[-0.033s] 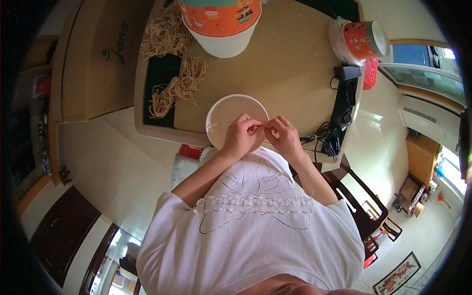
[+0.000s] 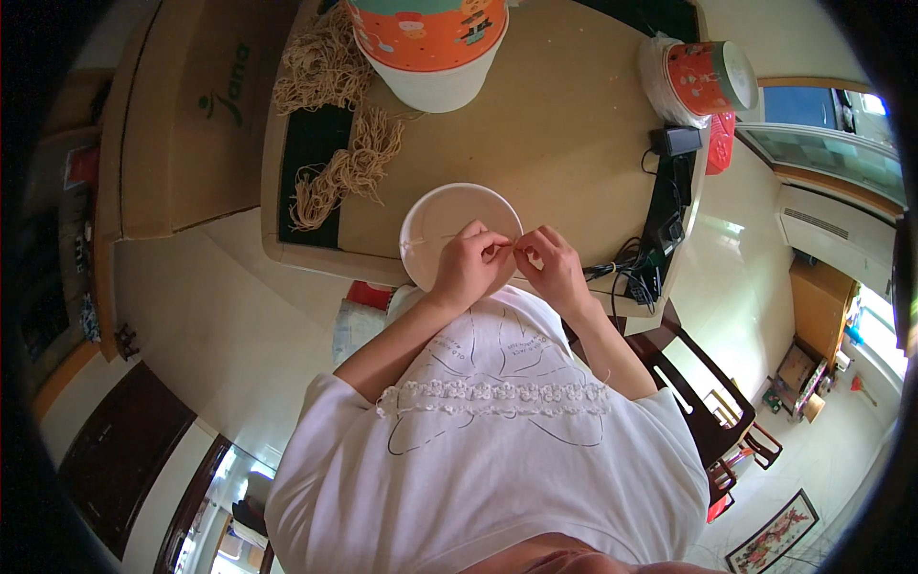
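A white paper bucket (image 2: 461, 203) stands at the near edge of the table, its open mouth facing me. Over its right rim my left hand (image 2: 469, 263) and my right hand (image 2: 553, 268) meet, thumbs and forefingers pinched together. Between the fingertips shows a tiny tan bit, too small to name. A faint thin line crosses the inside of the bucket. Two loose bundles of tan cord, a nearer bundle (image 2: 363, 163) and a farther bundle (image 2: 323, 62), lie at the table's left side.
Farther back stands an orange, green and white bucket (image 2: 430, 48). More such buckets (image 2: 712, 78) lie on their side at the far right. Black cables and adapters (image 2: 655, 249) line the right table edge. A large cardboard box (image 2: 196, 124) is at left, a dark wooden chair (image 2: 693, 383) at right.
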Demonstrator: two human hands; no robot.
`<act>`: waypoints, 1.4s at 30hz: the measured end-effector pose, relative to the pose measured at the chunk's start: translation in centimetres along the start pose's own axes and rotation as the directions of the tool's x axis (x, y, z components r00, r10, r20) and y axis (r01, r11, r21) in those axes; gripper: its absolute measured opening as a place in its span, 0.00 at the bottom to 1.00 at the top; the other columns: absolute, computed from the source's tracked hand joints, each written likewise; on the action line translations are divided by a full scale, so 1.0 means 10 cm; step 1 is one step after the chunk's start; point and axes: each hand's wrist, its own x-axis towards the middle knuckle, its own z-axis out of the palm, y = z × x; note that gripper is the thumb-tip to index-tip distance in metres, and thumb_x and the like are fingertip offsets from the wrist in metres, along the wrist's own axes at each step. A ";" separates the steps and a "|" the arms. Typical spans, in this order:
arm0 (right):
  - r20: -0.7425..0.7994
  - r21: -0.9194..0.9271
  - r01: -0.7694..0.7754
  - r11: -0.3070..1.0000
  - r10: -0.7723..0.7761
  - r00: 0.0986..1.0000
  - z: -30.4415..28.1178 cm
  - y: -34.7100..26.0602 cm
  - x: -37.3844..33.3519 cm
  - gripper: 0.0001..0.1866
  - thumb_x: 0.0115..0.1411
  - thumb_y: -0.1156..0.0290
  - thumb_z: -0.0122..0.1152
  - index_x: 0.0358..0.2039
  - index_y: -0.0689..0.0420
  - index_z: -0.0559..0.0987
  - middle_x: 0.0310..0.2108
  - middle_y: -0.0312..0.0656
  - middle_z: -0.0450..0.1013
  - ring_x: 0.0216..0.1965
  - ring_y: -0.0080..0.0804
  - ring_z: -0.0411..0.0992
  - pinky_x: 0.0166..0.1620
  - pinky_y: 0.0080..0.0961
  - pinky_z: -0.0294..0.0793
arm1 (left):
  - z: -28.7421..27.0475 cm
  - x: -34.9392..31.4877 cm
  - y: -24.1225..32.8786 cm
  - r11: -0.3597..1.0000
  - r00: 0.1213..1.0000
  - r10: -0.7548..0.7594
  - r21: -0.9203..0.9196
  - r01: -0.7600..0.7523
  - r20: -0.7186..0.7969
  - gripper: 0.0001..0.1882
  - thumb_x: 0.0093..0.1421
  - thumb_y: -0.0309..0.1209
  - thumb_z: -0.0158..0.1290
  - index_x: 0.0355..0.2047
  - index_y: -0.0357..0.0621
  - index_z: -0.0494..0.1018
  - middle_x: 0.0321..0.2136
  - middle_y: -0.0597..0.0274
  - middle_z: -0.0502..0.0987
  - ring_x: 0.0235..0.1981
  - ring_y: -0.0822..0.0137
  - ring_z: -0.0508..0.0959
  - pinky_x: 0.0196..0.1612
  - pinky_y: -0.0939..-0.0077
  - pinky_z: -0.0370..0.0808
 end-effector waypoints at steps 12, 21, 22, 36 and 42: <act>-0.012 -0.015 0.056 0.998 -0.056 0.998 -0.01 0.03 -0.02 0.06 0.51 0.81 0.62 0.30 0.60 0.77 0.27 0.43 0.71 0.27 0.36 0.72 0.29 0.27 0.73 | 0.02 0.02 -0.08 0.998 0.999 -0.022 -0.057 0.023 0.023 0.03 0.52 0.25 0.59 0.29 0.41 0.79 0.22 0.60 0.72 0.21 0.66 0.74 0.25 0.73 0.71; 0.016 0.003 0.044 0.999 -0.044 0.999 -0.03 0.01 -0.01 0.05 0.51 0.79 0.61 0.30 0.59 0.75 0.29 0.46 0.70 0.31 0.44 0.72 0.33 0.34 0.74 | 0.00 0.02 -0.02 1.000 0.999 0.008 -0.019 -0.007 0.044 0.04 0.52 0.24 0.59 0.29 0.40 0.79 0.23 0.59 0.74 0.22 0.65 0.76 0.26 0.73 0.72; 0.015 0.004 0.046 0.999 -0.046 0.999 -0.03 0.01 -0.01 0.06 0.51 0.79 0.61 0.30 0.59 0.75 0.29 0.46 0.70 0.31 0.44 0.72 0.33 0.34 0.74 | 0.00 0.01 -0.02 1.000 0.999 0.008 -0.026 -0.007 0.040 0.04 0.52 0.24 0.59 0.29 0.39 0.79 0.23 0.59 0.74 0.22 0.65 0.76 0.26 0.73 0.72; 0.005 0.018 0.034 0.999 -0.034 0.999 -0.03 0.02 -0.02 0.06 0.51 0.80 0.61 0.30 0.60 0.75 0.28 0.44 0.71 0.29 0.39 0.72 0.31 0.30 0.74 | 0.01 0.01 -0.04 0.997 1.000 -0.019 -0.070 0.020 0.023 0.03 0.52 0.25 0.60 0.28 0.39 0.79 0.22 0.58 0.73 0.21 0.65 0.74 0.26 0.73 0.71; -0.015 0.019 0.049 0.999 -0.049 0.999 -0.02 0.02 -0.02 0.05 0.51 0.81 0.61 0.30 0.60 0.76 0.28 0.43 0.71 0.27 0.35 0.72 0.30 0.27 0.73 | 0.01 0.02 -0.04 0.997 0.999 -0.022 -0.070 0.025 0.040 0.04 0.51 0.25 0.60 0.28 0.38 0.79 0.22 0.58 0.73 0.21 0.65 0.75 0.26 0.74 0.71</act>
